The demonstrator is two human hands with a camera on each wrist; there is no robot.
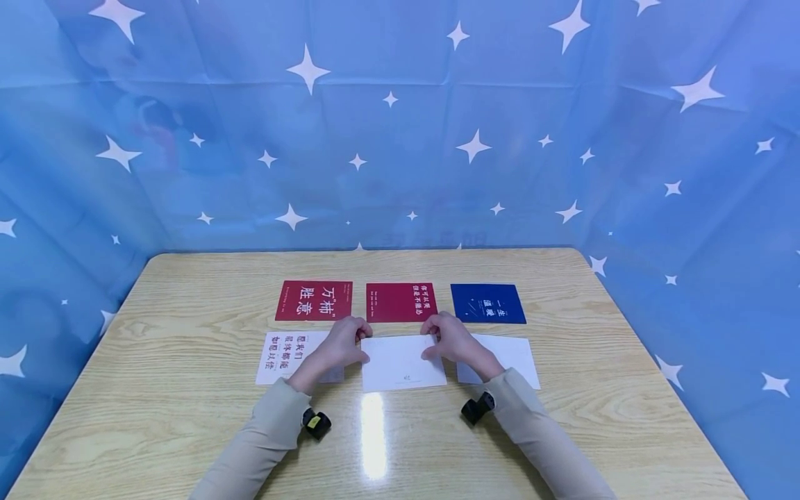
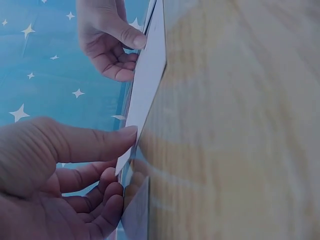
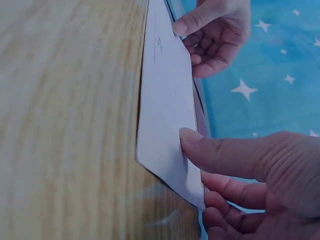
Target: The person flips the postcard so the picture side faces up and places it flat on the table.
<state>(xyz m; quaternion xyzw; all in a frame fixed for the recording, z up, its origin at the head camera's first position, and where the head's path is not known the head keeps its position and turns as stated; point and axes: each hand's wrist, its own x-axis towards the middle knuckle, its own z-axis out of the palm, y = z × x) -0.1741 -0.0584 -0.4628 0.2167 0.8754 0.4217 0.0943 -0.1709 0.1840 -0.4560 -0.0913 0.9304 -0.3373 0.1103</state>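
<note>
white middle card (image 1: 400, 364), two red cards (image 1: 394, 304), navy card (image 1: 471, 304), pale wood-grained table (image 1: 187, 361), white-starred blue backdrop (image 1: 412, 180)

The left hand (image 1: 340, 344) hides part of the white card with big writing (image 1: 284, 357), and the right hand (image 1: 451, 338) and its arm hide part of the white card on the right (image 1: 514, 355). The print on the middle white card (image 1: 400, 364) is too small to read, like the little lines on the blue card (image 1: 488, 303). The head view's bottom edge cuts off the 2 sleeves (image 1: 262, 427) and the table (image 1: 156, 417), which looks blurry in the 2 wrist views.
</note>
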